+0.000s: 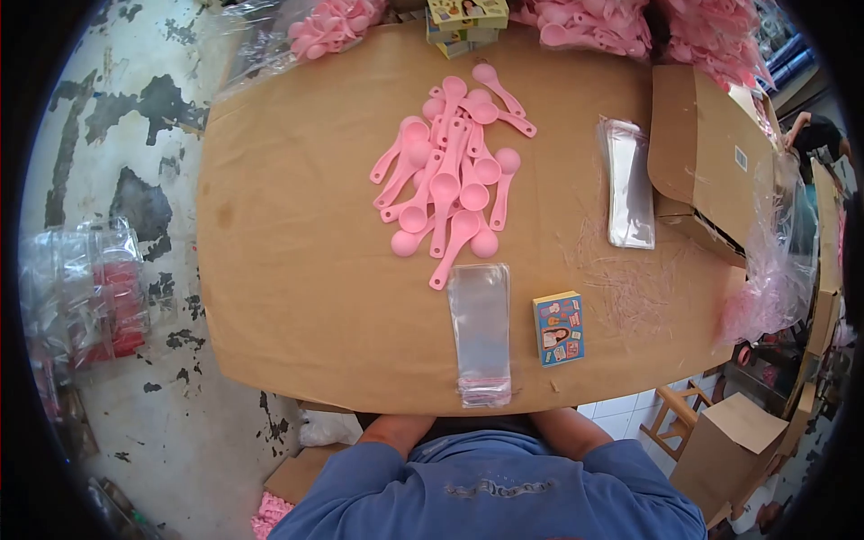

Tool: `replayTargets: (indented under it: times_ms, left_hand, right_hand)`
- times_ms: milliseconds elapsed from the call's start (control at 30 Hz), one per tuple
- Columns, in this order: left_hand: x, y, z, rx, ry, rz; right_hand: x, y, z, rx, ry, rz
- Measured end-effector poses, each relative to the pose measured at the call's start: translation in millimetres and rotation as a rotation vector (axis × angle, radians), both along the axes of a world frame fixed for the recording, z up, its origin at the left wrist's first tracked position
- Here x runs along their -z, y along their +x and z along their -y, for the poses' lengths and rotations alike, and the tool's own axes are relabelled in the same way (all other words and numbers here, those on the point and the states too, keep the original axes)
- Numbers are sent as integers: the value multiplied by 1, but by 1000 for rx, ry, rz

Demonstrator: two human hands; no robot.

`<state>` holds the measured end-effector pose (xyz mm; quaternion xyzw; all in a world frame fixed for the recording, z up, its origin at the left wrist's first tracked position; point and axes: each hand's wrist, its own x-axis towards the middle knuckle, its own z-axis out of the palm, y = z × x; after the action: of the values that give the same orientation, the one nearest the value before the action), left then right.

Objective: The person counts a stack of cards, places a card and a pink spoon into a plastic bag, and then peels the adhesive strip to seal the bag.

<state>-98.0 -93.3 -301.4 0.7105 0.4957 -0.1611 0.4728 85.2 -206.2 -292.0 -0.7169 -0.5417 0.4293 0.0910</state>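
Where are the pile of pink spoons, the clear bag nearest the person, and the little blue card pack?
pink spoons (454, 171), head view, middle of the pile.
clear bag (481, 328), head view, centre of its flat film.
blue card pack (559, 328), head view, its printed top face.

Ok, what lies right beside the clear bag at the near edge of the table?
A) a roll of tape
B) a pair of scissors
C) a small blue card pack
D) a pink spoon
C: the blue card pack lies flat just right of the clear bag, apart from it, while the pink spoons are piled farther up the table.
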Motion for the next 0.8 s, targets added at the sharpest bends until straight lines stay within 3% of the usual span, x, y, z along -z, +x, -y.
replayTargets:
  times_ms: [233,800]
  left_hand:
    - [7,-12,-7,-28,-15,-24]
    - [16,-21,-18,-56,-39,-10]
  right_hand:
    - [-1,-21,3,1,5,-33]
    - [-1,21,25,19,-79,22]
